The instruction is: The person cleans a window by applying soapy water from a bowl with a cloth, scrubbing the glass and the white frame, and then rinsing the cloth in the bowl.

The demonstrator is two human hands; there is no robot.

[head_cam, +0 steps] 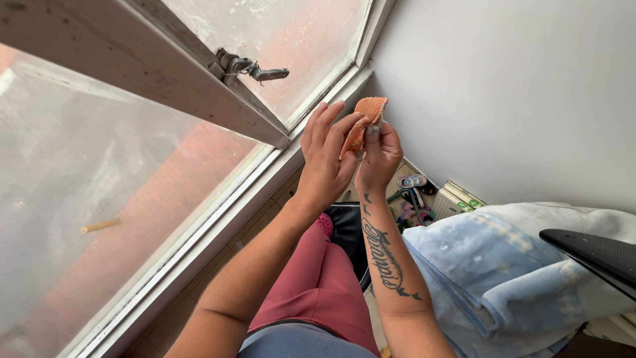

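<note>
**Orange cloth pinched between both hands, close to the window frame**

Small orange woven cloth [366, 119], bunched and folded, held up in the air just right of the white window frame [278, 174]. Its long axis runs steeply, top corner up-right near the wall, lower end down-left into the hands. Right hand [379, 159] sits directly under the cloth; fingers [372, 132] pressed together, pinching the lower half from below, thumb side hidden. Left hand [326, 156] comes in from the left; fingers [331, 122] mostly extended and close together, tips touching the cloth's left edge. Whether they grip or only steady it, cannot tell. Both hands touch the cloth, but the right holds more of it. Cloth lies above and slightly right of both palms, between the hands and the plain grey wall [517, 93].

Outward: metal window latch [252, 68] on the open sash, up-left of the cloth, apart from it. Frosted, dirty glass pane [86, 172] further left. Below, pink trousers [318, 278], light blue blanket [490, 272] to the right, black object edge [596, 255] at far right, shoes on the floor [412, 182] well below.
</note>
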